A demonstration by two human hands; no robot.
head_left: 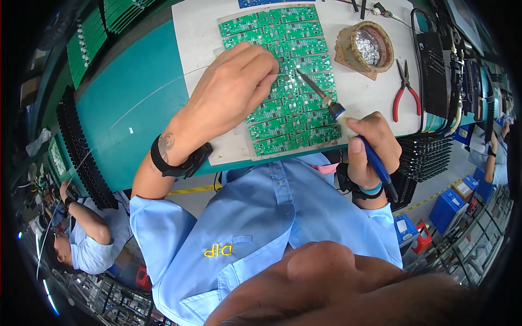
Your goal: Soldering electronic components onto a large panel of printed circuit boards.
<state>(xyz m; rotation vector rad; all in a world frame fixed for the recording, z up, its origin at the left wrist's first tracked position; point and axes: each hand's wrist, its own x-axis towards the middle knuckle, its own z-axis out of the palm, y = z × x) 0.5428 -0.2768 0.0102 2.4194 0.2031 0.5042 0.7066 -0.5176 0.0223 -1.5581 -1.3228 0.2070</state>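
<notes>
My left hand (pixel 234 87) is closed in a pinch over the left part of a green circuit board panel (pixel 277 127). Between its fingers runs a thin solder wire (pixel 185 75), which trails off to the left; its short end points at the middle of the panel. Wrapped in my right hand (pixel 375 146) is a soldering iron (pixel 340 112) with a blue and white handle. The iron slants up and left, its tip at the panel near the wire's end. Whether tip and wire touch, I cannot tell.
Right of the panel stands a round pot (pixel 375 46) of silvery metal shavings. Red-handled pliers (pixel 406 95) lie beyond it. A white sheet (pixel 198 89) covers part of the teal mat (pixel 136 117). Black racks (pixel 81 149) flank the bench. A co-worker (pixel 95 239) sits at left.
</notes>
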